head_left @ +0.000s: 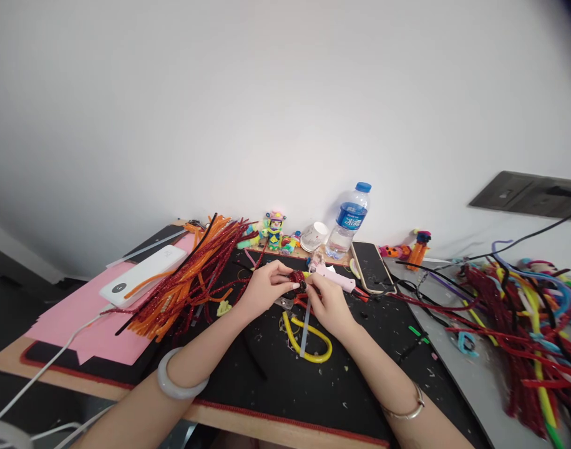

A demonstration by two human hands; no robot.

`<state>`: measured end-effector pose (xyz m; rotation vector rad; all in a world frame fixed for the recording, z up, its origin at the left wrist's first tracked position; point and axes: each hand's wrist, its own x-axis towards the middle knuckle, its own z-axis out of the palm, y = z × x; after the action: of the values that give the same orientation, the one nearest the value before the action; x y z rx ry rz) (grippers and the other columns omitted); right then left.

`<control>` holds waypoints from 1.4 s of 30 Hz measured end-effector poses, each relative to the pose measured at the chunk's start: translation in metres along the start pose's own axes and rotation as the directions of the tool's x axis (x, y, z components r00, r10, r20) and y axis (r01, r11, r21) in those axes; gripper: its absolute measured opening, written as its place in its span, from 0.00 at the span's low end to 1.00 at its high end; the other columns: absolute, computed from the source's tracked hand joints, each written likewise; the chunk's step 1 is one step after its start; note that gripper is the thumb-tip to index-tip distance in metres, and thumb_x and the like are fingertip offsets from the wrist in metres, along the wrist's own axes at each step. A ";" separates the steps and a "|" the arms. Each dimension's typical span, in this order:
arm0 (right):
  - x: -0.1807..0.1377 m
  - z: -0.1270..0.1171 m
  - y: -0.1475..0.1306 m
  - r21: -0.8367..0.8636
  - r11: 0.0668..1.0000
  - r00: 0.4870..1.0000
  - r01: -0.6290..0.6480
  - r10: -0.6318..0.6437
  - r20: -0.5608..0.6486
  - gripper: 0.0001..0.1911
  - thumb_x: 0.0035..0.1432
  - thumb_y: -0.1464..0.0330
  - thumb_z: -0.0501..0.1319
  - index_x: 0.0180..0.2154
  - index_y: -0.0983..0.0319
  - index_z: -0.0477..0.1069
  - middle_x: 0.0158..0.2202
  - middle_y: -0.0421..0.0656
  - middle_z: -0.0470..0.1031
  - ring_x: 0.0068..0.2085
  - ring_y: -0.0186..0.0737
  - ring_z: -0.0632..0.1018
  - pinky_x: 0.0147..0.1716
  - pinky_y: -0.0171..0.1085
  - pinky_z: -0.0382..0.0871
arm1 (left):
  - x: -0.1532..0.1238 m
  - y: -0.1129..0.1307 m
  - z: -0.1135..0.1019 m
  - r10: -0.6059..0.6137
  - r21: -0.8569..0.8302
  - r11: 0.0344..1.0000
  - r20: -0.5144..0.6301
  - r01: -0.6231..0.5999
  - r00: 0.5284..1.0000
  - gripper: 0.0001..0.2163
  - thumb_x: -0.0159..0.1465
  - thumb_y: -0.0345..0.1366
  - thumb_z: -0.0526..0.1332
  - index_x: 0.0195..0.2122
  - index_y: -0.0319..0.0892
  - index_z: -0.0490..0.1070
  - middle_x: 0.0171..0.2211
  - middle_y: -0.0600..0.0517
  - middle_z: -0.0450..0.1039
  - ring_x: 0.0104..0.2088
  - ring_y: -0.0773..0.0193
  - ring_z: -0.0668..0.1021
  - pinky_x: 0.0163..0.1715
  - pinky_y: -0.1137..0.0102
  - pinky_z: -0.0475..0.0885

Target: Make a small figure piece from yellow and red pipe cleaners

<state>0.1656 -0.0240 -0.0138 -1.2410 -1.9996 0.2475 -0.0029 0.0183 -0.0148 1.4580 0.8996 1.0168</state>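
Note:
Both hands meet over the middle of the black mat. My left hand pinches a small dark red, glittery pipe cleaner piece from its left side. My right hand closes on the same piece from the right, its fingertips partly hidden. A bit of yellow shows beside the red piece. Below the hands lies a bent yellow pipe cleaner, crossed by a pale translucent strip. Orange-handled scissors are partly covered by the hands. Behind my right hand is a light pink tool.
Orange and red pipe cleaners lie on pink sheets beside a white power bank. At the back stand a pipe cleaner figure, a paper cup, a water bottle and a phone. More pipe cleaners pile up at right.

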 end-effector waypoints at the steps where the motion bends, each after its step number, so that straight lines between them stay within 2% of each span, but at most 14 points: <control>1: 0.000 0.000 0.000 0.006 1.000 1.000 0.002 -0.002 -0.003 0.06 0.58 0.74 0.49 0.29 0.61 0.61 0.25 0.39 0.66 0.27 0.35 0.67 0.28 0.32 0.58 | 0.001 0.000 0.000 -0.001 -0.008 1.000 0.005 0.001 1.000 0.12 0.49 0.32 0.66 0.32 0.38 0.65 0.35 0.49 0.74 0.38 0.61 0.78 0.42 0.64 0.73; 9: 0.001 -0.002 -0.001 0.052 0.999 1.000 0.007 -0.008 0.014 0.08 0.58 0.73 0.51 0.27 0.61 0.63 0.25 0.40 0.67 0.27 0.35 0.67 0.28 0.33 0.59 | 0.000 0.004 -0.001 0.012 0.010 1.000 0.008 -0.012 1.000 0.10 0.50 0.30 0.65 0.32 0.38 0.67 0.35 0.49 0.74 0.37 0.61 0.78 0.43 0.64 0.73; 12: 0.003 -0.001 -0.001 0.166 0.982 0.996 -0.089 0.086 0.028 0.08 0.56 0.71 0.53 0.25 0.61 0.64 0.23 0.39 0.67 0.25 0.34 0.67 0.27 0.33 0.60 | -0.002 0.006 0.000 0.045 0.055 0.997 0.002 -0.045 0.999 0.09 0.50 0.29 0.64 0.33 0.38 0.67 0.34 0.50 0.74 0.37 0.61 0.79 0.41 0.65 0.74; 15: 0.005 0.001 0.000 0.387 0.886 0.966 -0.257 0.233 0.110 0.09 0.55 0.68 0.55 0.24 0.62 0.66 0.20 0.38 0.69 0.23 0.33 0.68 0.25 0.32 0.61 | -0.004 0.007 0.000 0.103 0.100 0.990 0.001 -0.102 0.995 0.08 0.52 0.29 0.62 0.34 0.39 0.68 0.35 0.50 0.75 0.38 0.61 0.79 0.41 0.66 0.74; 17: 0.006 0.001 0.000 0.494 0.804 0.944 -0.331 0.288 0.162 0.10 0.54 0.66 0.57 0.24 0.63 0.68 0.20 0.39 0.71 0.22 0.33 0.69 0.25 0.33 0.63 | -0.004 0.006 0.000 0.145 0.109 0.984 0.007 -0.145 0.989 0.07 0.53 0.29 0.62 0.34 0.39 0.68 0.36 0.49 0.76 0.38 0.61 0.78 0.42 0.66 0.74; 24: 0.007 0.000 -0.001 0.712 0.554 0.893 -0.433 0.371 0.255 0.10 0.48 0.62 0.63 0.26 0.63 0.72 0.22 0.40 0.75 0.27 0.37 0.75 0.33 0.36 0.67 | -0.006 0.008 0.002 0.221 0.093 0.971 -0.016 -0.219 0.975 0.07 0.54 0.29 0.61 0.34 0.38 0.70 0.40 0.47 0.75 0.41 0.60 0.78 0.45 0.65 0.73; 26: 0.007 -0.001 -0.003 0.741 0.497 0.879 -0.452 0.389 0.275 0.10 0.47 0.62 0.64 0.26 0.63 0.73 0.22 0.40 0.75 0.27 0.37 0.75 0.32 0.36 0.67 | -0.007 0.009 0.002 0.225 0.080 0.971 -0.019 -0.223 0.974 0.06 0.54 0.30 0.62 0.34 0.38 0.70 0.41 0.46 0.74 0.42 0.59 0.77 0.45 0.64 0.73; 29: 0.007 -0.003 -0.004 0.749 0.460 0.865 -0.477 0.396 0.308 0.11 0.46 0.62 0.65 0.25 0.64 0.73 0.21 0.40 0.74 0.24 0.33 0.72 0.27 0.33 0.64 | -0.007 0.009 0.003 0.231 0.050 0.972 -0.023 -0.229 0.973 0.06 0.53 0.30 0.62 0.33 0.38 0.70 0.42 0.46 0.74 0.42 0.59 0.77 0.45 0.64 0.73; 35: 0.008 -0.003 0.000 0.741 0.427 0.829 -0.518 0.462 0.314 0.13 0.42 0.62 0.67 0.21 0.65 0.68 0.16 0.36 0.69 0.17 0.25 0.61 0.16 0.28 0.49 | -0.008 0.010 0.004 0.194 -0.034 0.980 -0.029 -0.195 0.981 0.07 0.52 0.31 0.64 0.32 0.38 0.69 0.40 0.46 0.75 0.42 0.59 0.77 0.44 0.64 0.73; 39: 0.007 0.000 0.004 0.757 0.419 0.829 -0.502 0.484 0.281 0.16 0.40 0.62 0.68 0.25 0.64 0.65 0.16 0.32 0.62 0.16 0.23 0.57 0.13 0.27 0.45 | -0.008 0.009 0.005 0.154 -0.089 0.984 -0.028 -0.156 0.988 0.09 0.50 0.32 0.65 0.31 0.38 0.68 0.37 0.48 0.76 0.40 0.60 0.78 0.45 0.63 0.73; 42: 0.007 0.000 0.003 0.771 0.418 0.834 -0.480 0.489 0.254 0.19 0.40 0.62 0.68 0.32 0.61 0.62 0.21 0.32 0.66 0.16 0.23 0.58 0.12 0.26 0.48 | -0.006 0.008 0.006 0.104 -0.133 0.985 -0.027 -0.107 0.994 0.10 0.49 0.32 0.66 0.30 0.38 0.66 0.36 0.49 0.76 0.39 0.60 0.78 0.45 0.63 0.72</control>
<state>0.1656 -0.0163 -0.0117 -1.1099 -1.1365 1.3086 0.0003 0.0096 -0.0076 1.3953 0.7595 1.1505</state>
